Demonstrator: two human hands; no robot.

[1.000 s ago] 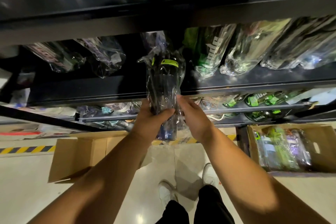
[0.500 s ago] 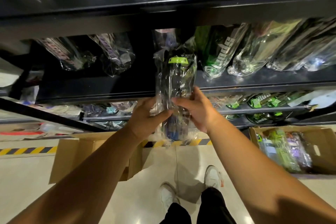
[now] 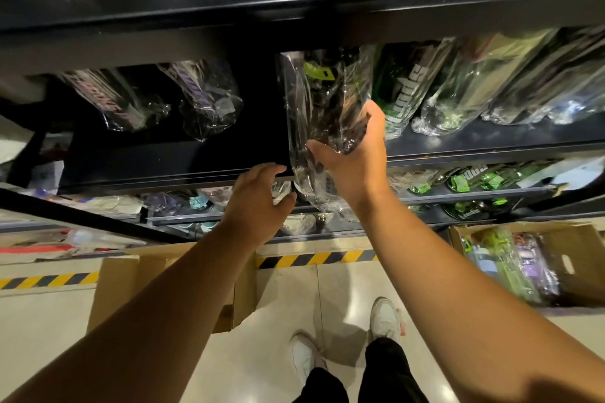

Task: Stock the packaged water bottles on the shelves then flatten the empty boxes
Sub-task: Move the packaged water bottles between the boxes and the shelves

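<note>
One wrapped bottle (image 3: 320, 101) points cap-first into the shelf (image 3: 147, 157), base overhanging the lip; my right hand (image 3: 357, 157) clasps its near half, left hand (image 3: 258, 199) curls beside (pinching wrap? can't tell).

Black trousers (image 3: 357, 383) at btm edge, white sneakers (image 3: 386, 316) w/ low tops, both on near side of yellow-black floor tape (image 3: 314, 259). Forearms (image 3: 458, 288) bare.
</note>
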